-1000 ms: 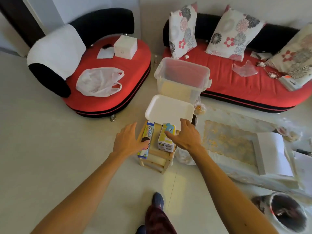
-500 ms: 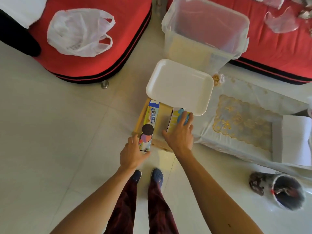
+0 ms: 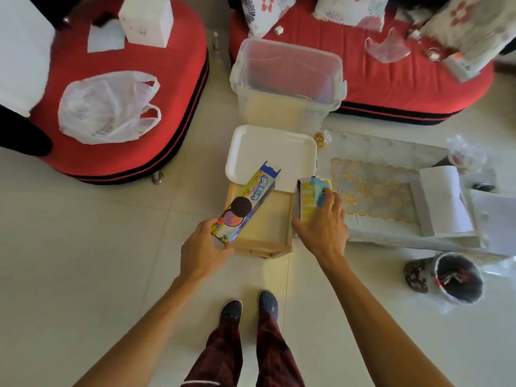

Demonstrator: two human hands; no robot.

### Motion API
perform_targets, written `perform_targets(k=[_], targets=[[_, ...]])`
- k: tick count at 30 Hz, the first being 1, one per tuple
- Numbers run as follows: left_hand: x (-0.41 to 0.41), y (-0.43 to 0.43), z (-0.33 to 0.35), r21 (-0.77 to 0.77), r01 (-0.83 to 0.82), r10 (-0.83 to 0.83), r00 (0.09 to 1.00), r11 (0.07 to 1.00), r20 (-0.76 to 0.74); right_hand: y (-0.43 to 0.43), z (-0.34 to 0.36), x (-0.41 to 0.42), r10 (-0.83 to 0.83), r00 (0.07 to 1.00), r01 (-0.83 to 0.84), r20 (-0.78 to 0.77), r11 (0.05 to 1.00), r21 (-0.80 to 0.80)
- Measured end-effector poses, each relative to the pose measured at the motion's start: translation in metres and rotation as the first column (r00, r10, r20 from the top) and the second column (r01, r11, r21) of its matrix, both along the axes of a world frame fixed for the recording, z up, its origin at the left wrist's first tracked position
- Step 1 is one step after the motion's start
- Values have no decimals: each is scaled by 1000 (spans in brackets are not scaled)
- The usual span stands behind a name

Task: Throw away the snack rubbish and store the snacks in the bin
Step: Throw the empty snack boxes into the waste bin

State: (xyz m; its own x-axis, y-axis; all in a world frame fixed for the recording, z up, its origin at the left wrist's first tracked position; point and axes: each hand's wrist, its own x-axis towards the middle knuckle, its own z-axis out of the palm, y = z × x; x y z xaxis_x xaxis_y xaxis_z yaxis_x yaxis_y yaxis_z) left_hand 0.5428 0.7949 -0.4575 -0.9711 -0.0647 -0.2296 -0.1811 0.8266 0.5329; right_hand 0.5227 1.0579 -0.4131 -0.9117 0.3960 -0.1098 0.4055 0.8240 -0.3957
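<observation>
My left hand (image 3: 202,248) grips the near end of a long blue cookie box (image 3: 250,201), tilted up above a small wooden stool (image 3: 268,233). My right hand (image 3: 322,224) holds a yellow and blue snack box (image 3: 310,196) at the stool's right edge. A white lid (image 3: 268,152) lies across the stool's far end. Behind it stands a clear plastic storage bin (image 3: 287,85), open and with nothing visible inside. A small waste bin (image 3: 446,276) lined with a bag sits on the floor to my right.
A red chair (image 3: 178,79) at the left carries a white plastic bag (image 3: 109,107) and a white box (image 3: 146,20). A red sofa (image 3: 391,76) with cushions runs along the back. A low cloth-covered table (image 3: 391,188) with papers stands to the right. My feet (image 3: 248,305) are below the stool.
Both hands have taken hold of the boxes and lifted them off the stool. The cookie box now tilts upward. The yellow box has moved right. The camera view shifted back.
</observation>
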Motion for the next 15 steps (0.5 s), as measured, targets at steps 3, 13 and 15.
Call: perform_targets(k=[3, 13, 15], targets=[[-10, 15, 45, 47, 118, -113, 989, 992, -92, 29, 40, 26, -91, 992, 94, -91, 995, 37], [11, 214, 138, 110, 659, -606, 736, 744, -302, 189, 122, 186, -486, 826, 522, -284, 851, 60], [29, 269, 147, 101, 736, -674, 658, 669, -335, 226, 127, 226, -557, 774, 593, -302, 804, 36]])
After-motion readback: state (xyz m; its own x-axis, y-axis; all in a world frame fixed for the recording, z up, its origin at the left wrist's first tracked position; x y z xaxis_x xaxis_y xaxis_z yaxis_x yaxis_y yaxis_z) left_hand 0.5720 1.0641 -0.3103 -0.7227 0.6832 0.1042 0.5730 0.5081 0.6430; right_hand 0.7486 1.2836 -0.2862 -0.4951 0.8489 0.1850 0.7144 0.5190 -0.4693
